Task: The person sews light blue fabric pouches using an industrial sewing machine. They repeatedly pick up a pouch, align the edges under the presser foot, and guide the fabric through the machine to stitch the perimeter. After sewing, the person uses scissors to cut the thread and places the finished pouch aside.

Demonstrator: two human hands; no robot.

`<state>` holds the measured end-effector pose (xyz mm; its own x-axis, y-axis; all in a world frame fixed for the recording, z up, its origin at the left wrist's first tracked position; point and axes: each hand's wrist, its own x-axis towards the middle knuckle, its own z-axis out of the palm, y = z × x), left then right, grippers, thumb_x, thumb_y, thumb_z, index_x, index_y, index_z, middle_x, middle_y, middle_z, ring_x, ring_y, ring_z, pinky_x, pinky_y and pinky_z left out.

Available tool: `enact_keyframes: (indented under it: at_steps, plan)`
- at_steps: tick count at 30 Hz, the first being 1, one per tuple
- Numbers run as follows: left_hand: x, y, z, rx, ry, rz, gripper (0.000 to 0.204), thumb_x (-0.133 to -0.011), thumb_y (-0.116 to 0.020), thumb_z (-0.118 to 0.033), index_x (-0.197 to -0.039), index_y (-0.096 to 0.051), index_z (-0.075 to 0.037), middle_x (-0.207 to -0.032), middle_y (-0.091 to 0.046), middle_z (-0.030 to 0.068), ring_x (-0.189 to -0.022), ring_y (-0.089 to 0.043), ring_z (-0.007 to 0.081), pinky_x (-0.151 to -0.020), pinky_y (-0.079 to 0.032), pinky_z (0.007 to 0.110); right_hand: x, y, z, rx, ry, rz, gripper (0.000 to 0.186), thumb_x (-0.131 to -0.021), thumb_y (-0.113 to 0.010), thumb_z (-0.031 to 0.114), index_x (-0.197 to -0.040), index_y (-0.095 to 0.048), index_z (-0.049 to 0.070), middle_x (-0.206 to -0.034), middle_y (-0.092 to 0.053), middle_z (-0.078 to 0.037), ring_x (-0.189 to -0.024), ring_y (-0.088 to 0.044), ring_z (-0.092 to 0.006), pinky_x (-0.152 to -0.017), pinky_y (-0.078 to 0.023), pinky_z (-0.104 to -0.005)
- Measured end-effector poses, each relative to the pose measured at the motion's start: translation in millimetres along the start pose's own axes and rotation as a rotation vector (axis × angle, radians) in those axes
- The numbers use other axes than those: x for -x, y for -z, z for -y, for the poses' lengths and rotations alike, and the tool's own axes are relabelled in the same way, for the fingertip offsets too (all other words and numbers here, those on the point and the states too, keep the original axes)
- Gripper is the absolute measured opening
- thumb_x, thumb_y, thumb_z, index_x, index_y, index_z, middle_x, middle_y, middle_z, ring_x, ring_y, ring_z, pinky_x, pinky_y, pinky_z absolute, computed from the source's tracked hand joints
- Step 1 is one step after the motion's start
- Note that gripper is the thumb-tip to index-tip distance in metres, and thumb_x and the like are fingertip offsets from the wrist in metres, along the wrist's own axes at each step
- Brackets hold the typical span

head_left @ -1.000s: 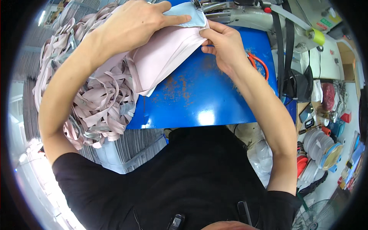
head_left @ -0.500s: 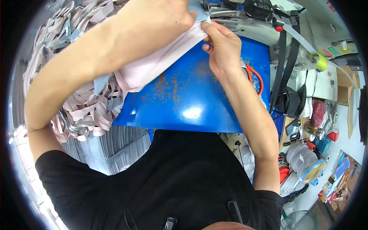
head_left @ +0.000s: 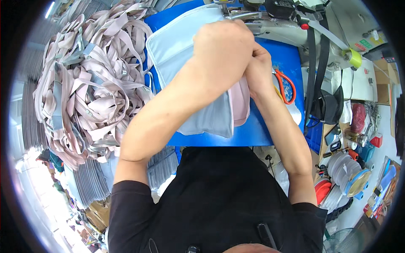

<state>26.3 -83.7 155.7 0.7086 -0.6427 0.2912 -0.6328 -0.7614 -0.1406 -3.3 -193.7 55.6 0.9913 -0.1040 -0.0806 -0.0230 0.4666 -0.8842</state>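
A flat fabric piece, light grey-blue on its top side (head_left: 173, 50) with a pink part (head_left: 240, 103) at its right, lies across the blue work surface. My left hand (head_left: 228, 52) is closed over its right edge, knuckles up, fingertips hidden. Beside it and partly covered by it, my right hand (head_left: 259, 71) pinches the same edge. Both hands meet just in front of the sewing machine (head_left: 263, 27). To the right of my right hand lie scissors with orange handles (head_left: 287, 86).
A large tangled heap of pink and grey fabric strips (head_left: 97, 88) fills the left side. Below it stand stacked grey fabric pieces (head_left: 86, 181). Black straps (head_left: 316, 71) hang at the right, near white spools (head_left: 344, 168). The blue table (head_left: 265, 137) ends at my body.
The fabric piece has been turned, so its grey-blue side now lies spread on the table instead of the pink. My left arm has swung right and down, bringing both hands together.
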Motion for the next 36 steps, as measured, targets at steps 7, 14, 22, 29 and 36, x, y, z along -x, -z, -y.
enact_keyframes:
  at_steps: [7,14,22,29,36]
  plan:
    - [78,3,-24,0.345,-0.041,-0.253,0.041,-0.077,-0.072,-0.014,-0.116,-0.066,-0.002,-0.105,-0.073,0.0154,-0.095,-0.071,0.0381,-0.077,-0.057,0.041,71,27,-6,0.201,0.127,0.119,0.040,-0.094,-0.065,-0.002,-0.134,-0.066,0.001,-0.123,-0.064,-0.010,-0.096,-0.065,-0.0120,-0.086,-0.055,-0.0255]
    - [122,-13,-42,0.500,-0.245,-0.425,0.027,-0.073,-0.070,-0.002,-0.099,-0.072,-0.001,-0.112,-0.073,0.0081,-0.097,-0.069,0.0225,-0.068,-0.052,0.035,126,25,19,0.181,-0.149,0.050,0.033,-0.095,-0.061,-0.001,-0.127,-0.068,-0.001,-0.087,-0.066,-0.001,-0.068,-0.061,-0.0053,-0.050,-0.053,-0.0219]
    - [93,1,-23,0.417,-0.317,-0.382,0.027,-0.072,-0.070,-0.002,-0.099,-0.072,-0.001,-0.105,-0.075,0.0080,-0.090,-0.070,0.0218,-0.068,-0.053,0.034,92,8,9,-0.078,-0.130,0.003,0.027,-0.101,-0.060,0.006,-0.125,-0.068,-0.004,-0.094,-0.072,-0.005,-0.076,-0.068,-0.0082,-0.061,-0.062,-0.0249]
    - [60,2,13,0.363,-0.342,-0.332,0.029,-0.071,-0.068,0.001,-0.100,-0.072,-0.004,-0.103,-0.075,0.0057,-0.089,-0.070,0.0225,-0.069,-0.053,0.035,45,-3,9,-0.099,-0.066,0.052,0.027,-0.101,-0.062,0.008,-0.124,-0.067,-0.004,-0.100,-0.073,-0.007,-0.084,-0.071,-0.0107,-0.068,-0.064,-0.0275]
    - [28,-11,49,0.286,-0.347,-0.243,0.029,-0.073,-0.069,0.001,-0.101,-0.072,-0.007,-0.100,-0.076,0.0037,-0.089,-0.071,0.0234,-0.070,-0.054,0.036,-1,-20,10,-0.183,-0.004,0.038,0.028,-0.098,-0.067,0.009,-0.123,-0.068,-0.003,-0.101,-0.073,-0.008,-0.086,-0.072,-0.0152,-0.070,-0.063,-0.0295]
